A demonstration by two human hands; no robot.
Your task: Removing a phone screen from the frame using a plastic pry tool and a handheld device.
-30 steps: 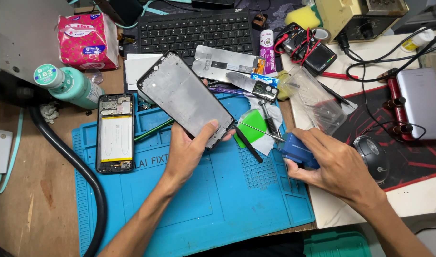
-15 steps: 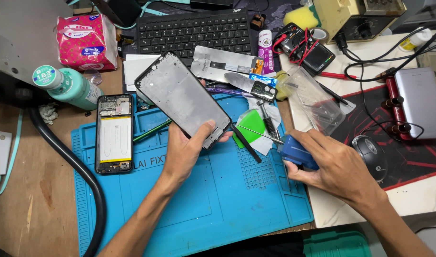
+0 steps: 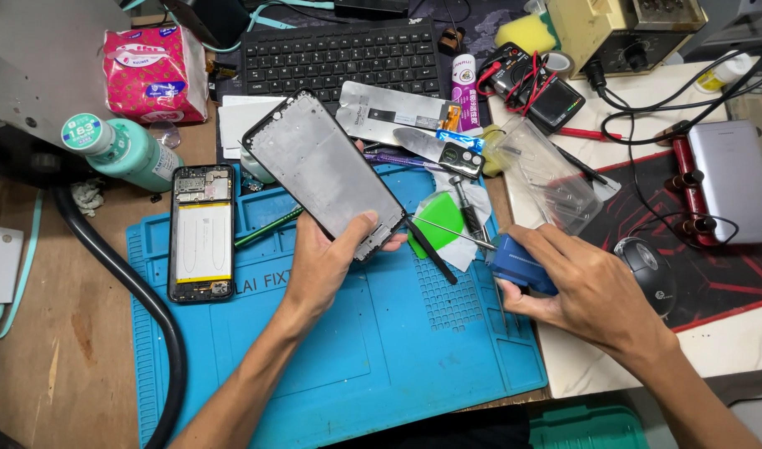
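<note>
Left hand (image 3: pixel 327 262) gripping frame (image 3: pixel 324 173) by lower end, long axis up-left; right hand (image 3: pixel 593 287) closed on blue tool (image 3: pixel 521 264), just right of it.

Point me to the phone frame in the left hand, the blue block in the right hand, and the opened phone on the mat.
phone frame (image 3: pixel 327 170), head view, middle of its grey panel
blue block (image 3: pixel 521 264), head view, exposed top face
opened phone (image 3: pixel 202 231), head view, pale battery

opened phone (image 3: pixel 201 233) on mat (image 3: pixel 381 349), keyboard (image 3: pixel 339 56) behind.
</note>
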